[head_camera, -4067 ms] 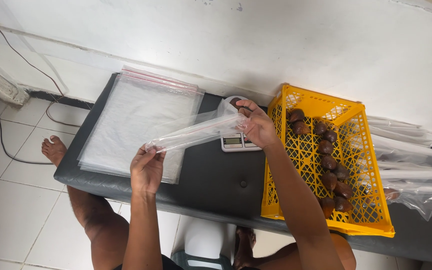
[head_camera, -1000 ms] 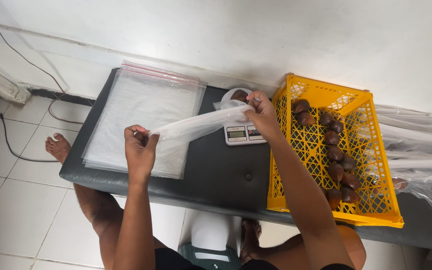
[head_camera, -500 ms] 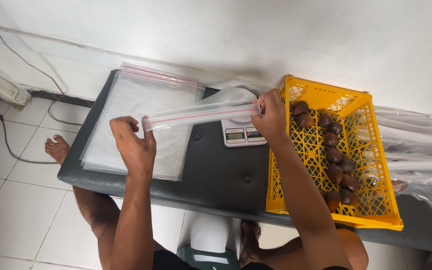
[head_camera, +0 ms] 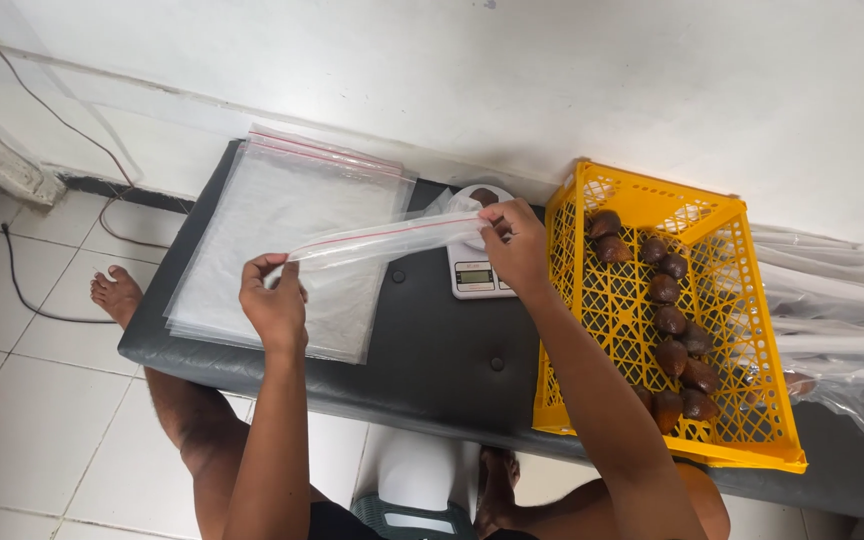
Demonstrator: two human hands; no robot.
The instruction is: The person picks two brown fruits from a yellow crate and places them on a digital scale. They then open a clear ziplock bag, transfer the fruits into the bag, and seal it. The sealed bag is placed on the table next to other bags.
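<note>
A clear zip bag (head_camera: 382, 240) with a red seal line is stretched level between my two hands above a dark padded bench (head_camera: 422, 350). My left hand (head_camera: 274, 300) pinches its left end over a stack of clear zip bags (head_camera: 282, 240). My right hand (head_camera: 514, 245) pinches the right end above a small white digital scale (head_camera: 474, 270). A dark fruit (head_camera: 485, 197) sits on the scale, partly hidden by the bag. A yellow plastic crate (head_camera: 742, 420) with several brown scaly fruits (head_camera: 664, 290) stands just right of my right hand.
Filled or loose clear bags (head_camera: 832, 320) lie on the bench right of the crate. A white wall (head_camera: 452, 80) rises behind the bench. A black cable (head_camera: 12, 280) runs over the tiled floor at left. My bare foot (head_camera: 117, 295) rests beside the bench.
The bag went from slanted to stretched level between my hands. My left hand shifted slightly and keeps its pinch; my right hand stays near the scale.
</note>
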